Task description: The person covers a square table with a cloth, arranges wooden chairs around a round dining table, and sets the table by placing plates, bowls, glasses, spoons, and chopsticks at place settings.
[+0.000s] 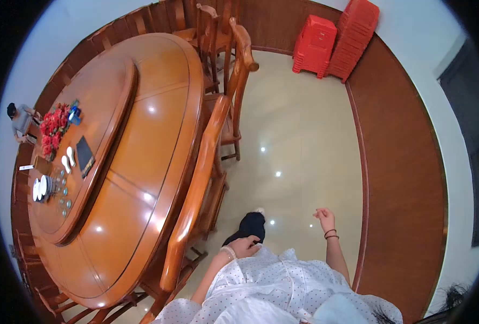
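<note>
Head cam, L grip (244, 247) by dress (269, 275), glasses (68, 203) nr stacked dishes (44, 186)

White dotted garment (272, 281), dark trousers (248, 225), pale bracelet (228, 251), dark wristband (331, 235).

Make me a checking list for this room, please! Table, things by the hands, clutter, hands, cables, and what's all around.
Surface: round wooden table with a raised turntable; shiny.
Job's things: wooden chair beside the table, near the left hand.
Clutter: red flowers, two white spoons, a dark flat item, stacked white dishes and glasses, all on the turntable.
Hands: left is low, by the dotted dress, grip unclear; right hand holds nothing visible, over the floor.
Cables: nothing seen.
Surroundings: red stacks by the wall; another person beyond the table.
</note>
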A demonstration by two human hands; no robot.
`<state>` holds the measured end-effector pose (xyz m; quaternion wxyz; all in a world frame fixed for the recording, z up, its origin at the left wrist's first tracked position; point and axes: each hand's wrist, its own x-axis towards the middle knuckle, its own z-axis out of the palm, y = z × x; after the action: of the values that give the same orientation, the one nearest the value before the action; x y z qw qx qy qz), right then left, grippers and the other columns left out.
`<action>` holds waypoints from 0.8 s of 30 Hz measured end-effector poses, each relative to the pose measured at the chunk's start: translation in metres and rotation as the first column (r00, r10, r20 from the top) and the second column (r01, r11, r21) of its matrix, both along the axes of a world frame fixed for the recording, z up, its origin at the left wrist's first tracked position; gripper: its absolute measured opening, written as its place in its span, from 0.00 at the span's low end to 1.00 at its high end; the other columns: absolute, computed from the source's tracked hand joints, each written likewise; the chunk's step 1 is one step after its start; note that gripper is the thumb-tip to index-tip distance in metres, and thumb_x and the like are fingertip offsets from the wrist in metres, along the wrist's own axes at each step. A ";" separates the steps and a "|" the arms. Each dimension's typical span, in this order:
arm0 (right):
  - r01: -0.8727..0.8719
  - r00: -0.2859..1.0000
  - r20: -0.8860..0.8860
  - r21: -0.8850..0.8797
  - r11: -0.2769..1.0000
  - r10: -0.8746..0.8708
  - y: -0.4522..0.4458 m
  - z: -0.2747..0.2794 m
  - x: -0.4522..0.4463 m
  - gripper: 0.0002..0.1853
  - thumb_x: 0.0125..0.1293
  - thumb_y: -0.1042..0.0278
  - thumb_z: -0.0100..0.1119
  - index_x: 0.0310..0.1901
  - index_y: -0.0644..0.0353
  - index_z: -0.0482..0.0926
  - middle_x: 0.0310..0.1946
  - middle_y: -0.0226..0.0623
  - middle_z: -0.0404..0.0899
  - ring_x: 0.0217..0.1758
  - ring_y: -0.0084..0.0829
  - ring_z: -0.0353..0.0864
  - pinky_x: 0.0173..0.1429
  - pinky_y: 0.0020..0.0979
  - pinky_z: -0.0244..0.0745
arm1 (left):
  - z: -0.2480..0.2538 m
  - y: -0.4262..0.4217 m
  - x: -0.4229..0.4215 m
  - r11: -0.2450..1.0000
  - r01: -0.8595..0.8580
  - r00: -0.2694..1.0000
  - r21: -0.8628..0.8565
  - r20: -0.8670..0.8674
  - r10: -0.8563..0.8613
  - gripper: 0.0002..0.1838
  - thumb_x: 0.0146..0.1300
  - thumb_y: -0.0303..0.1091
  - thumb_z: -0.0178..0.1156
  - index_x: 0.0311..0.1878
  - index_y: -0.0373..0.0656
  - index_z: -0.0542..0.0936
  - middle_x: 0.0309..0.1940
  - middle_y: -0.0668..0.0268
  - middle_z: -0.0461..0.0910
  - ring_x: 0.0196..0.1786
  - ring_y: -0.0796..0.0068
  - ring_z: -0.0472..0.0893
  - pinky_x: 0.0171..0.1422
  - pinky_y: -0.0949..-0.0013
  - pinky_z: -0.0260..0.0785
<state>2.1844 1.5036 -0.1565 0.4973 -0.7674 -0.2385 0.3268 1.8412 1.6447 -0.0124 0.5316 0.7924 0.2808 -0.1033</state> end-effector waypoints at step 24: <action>-0.298 0.136 0.407 -0.853 0.429 0.903 0.539 -0.110 0.769 0.15 0.61 0.60 0.39 0.30 0.61 0.73 0.22 0.32 0.73 0.28 0.32 0.74 0.30 0.34 0.68 | 0.214 0.477 0.452 0.588 -0.693 0.376 -0.418 0.487 0.788 0.11 0.61 0.31 0.47 0.31 0.35 0.76 0.30 0.65 0.78 0.33 0.79 0.76 0.42 0.76 0.67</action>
<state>2.9535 2.0424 -0.2661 -0.1540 -0.7375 -0.6428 0.1383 2.2936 2.1218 0.2013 0.6361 0.5252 0.4022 0.3972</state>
